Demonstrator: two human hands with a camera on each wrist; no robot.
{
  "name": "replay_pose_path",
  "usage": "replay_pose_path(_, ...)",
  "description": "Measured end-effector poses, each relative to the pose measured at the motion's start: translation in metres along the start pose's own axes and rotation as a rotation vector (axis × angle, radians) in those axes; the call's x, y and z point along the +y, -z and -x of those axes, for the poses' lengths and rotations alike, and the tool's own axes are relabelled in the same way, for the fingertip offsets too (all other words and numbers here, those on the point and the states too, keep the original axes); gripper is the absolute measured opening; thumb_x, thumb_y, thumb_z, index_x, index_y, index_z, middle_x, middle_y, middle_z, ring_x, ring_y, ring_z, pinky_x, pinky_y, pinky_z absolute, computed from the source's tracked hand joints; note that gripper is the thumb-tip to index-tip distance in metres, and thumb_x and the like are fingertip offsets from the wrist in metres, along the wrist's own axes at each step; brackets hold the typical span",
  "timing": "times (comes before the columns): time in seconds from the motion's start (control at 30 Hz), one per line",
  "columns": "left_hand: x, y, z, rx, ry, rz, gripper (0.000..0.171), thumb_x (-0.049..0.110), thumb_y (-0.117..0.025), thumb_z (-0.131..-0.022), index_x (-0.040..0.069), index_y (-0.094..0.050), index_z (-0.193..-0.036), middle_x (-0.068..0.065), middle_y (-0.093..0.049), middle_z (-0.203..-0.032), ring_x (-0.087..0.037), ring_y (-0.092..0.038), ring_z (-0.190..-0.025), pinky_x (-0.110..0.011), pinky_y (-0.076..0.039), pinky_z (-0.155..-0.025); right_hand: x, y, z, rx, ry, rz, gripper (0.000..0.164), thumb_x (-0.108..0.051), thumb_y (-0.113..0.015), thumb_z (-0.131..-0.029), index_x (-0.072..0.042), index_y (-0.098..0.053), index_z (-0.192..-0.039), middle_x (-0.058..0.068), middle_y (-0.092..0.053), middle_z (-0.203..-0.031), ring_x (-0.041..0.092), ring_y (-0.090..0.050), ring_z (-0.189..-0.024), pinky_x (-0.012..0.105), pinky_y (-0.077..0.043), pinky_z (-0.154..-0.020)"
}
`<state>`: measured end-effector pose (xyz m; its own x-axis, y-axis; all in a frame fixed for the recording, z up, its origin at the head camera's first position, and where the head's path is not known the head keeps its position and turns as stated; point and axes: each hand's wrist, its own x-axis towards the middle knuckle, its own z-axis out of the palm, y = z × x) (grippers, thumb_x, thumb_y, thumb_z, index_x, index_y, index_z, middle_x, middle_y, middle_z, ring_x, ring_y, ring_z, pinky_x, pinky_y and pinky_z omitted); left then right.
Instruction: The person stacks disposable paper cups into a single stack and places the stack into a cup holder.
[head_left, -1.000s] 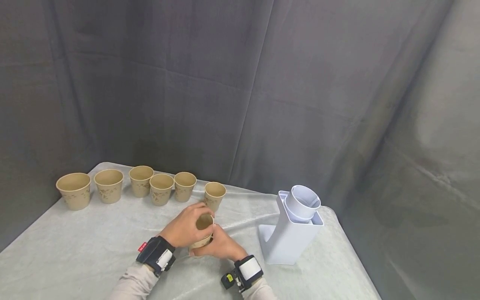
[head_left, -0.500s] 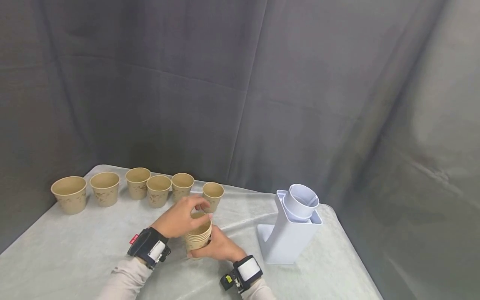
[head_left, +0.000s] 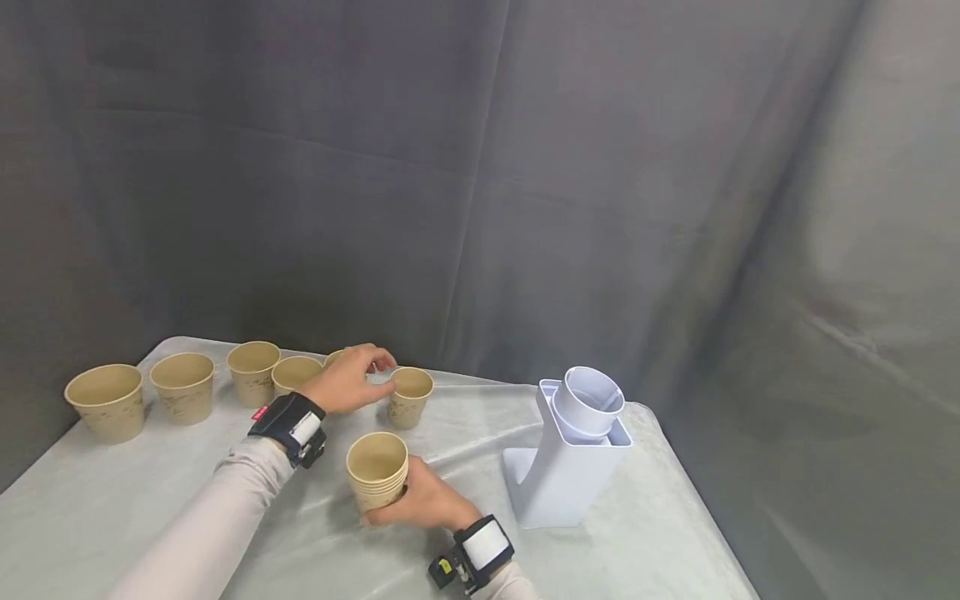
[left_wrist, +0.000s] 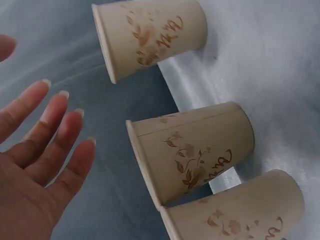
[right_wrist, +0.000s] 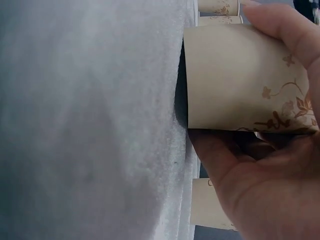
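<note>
My right hand [head_left: 427, 497] grips a nested stack of beige paper cups [head_left: 377, 471] at the front middle, its rims showing one below another. In the right wrist view, the thumb and fingers wrap the lowest cup [right_wrist: 235, 75], which has a brown floral print. My left hand [head_left: 348, 381] reaches over the row, fingers loosely bent with nothing held. Its fingertips overlap the rim of the paper cup at the row's right end [head_left: 409, 408] in the head view. In the left wrist view, the fingers [left_wrist: 60, 120] are spread apart from the upright cups [left_wrist: 195, 150].
Several more paper cups [head_left: 184, 396] stand upright along the table's back left, one largely hidden behind my left hand. A white plastic stand [head_left: 570, 487] with a round funnel-like cup [head_left: 588, 404] on top is at the right. Grey cloth [head_left: 375, 208] hangs behind the table.
My left hand has let go of the stack and moved up and back to the row's right-end cup. My right hand keeps its grip, the stack shifting slightly left in view.
</note>
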<state>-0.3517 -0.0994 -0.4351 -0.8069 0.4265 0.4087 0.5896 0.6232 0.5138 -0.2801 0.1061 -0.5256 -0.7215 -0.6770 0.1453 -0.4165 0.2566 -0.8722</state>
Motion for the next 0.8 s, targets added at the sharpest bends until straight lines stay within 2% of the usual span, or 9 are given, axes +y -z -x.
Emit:
replay_pose_path(0.2, -0.016, -0.006, -0.013, -0.065, 0.002, -0.021, 0.044, 0.022, -0.072, -0.086, -0.003, -0.064, -0.121, -0.019, -0.063, -0.111, -0.040, -0.060, -0.108, -0.052, -0.050, -0.093, -0.003, -0.010, 0.001, -0.018, 0.007, 0.000, 0.071, -0.003, -0.089, -0.070, -0.015, -0.059, -0.134, -0.003, -0.069, -0.119, 0.001, -0.063, -0.106, 0.024, -0.046, -0.104)
replay_pose_path(0.33, -0.024, -0.013, -0.020, -0.135, 0.047, -0.056, 0.056, 0.030, -0.072, -0.085, -0.005, -0.061, -0.127, -0.022, -0.062, -0.117, -0.041, -0.058, -0.114, -0.052, -0.049, -0.098, -0.003, -0.016, 0.000, -0.036, 0.027, -0.004, 0.070, -0.003, -0.090, -0.070, -0.015, -0.059, -0.133, -0.004, -0.069, -0.118, -0.001, -0.063, -0.105, 0.024, -0.047, -0.103)
replay_pose_path(0.5, -0.019, -0.024, -0.025, -0.199, 0.096, -0.077, 0.071, 0.038, -0.077, -0.082, -0.005, -0.057, -0.136, -0.026, -0.056, -0.134, -0.043, -0.051, -0.128, -0.054, -0.043, -0.108, -0.005, -0.022, 0.001, -0.043, 0.037, 0.011, 0.067, -0.005, -0.091, -0.071, -0.015, -0.060, -0.130, -0.004, -0.069, -0.117, -0.001, -0.063, -0.104, 0.023, -0.048, -0.101)
replay_pose_path(0.63, -0.013, -0.032, -0.028, -0.207, 0.069, -0.084, 0.075, 0.037, -0.080, -0.079, -0.006, -0.056, -0.135, -0.026, -0.056, -0.135, -0.046, -0.049, -0.130, -0.057, -0.041, -0.110, -0.008, -0.023, 0.002, -0.034, 0.027, 0.032, 0.067, -0.006, -0.091, -0.071, -0.015, -0.061, -0.129, -0.004, -0.069, -0.116, -0.002, -0.063, -0.103, 0.022, -0.048, -0.100)
replay_pose_path(0.8, -0.018, -0.040, -0.027, -0.212, 0.018, -0.114, 0.068, 0.030, -0.080, -0.077, -0.007, -0.059, -0.130, -0.024, -0.063, -0.124, -0.042, -0.058, -0.119, -0.052, -0.049, -0.100, -0.010, -0.024, 0.002, -0.026, 0.021, 0.035, 0.068, -0.006, -0.091, -0.070, -0.015, -0.060, -0.130, -0.004, -0.069, -0.116, -0.003, -0.062, -0.103, 0.022, -0.048, -0.100)
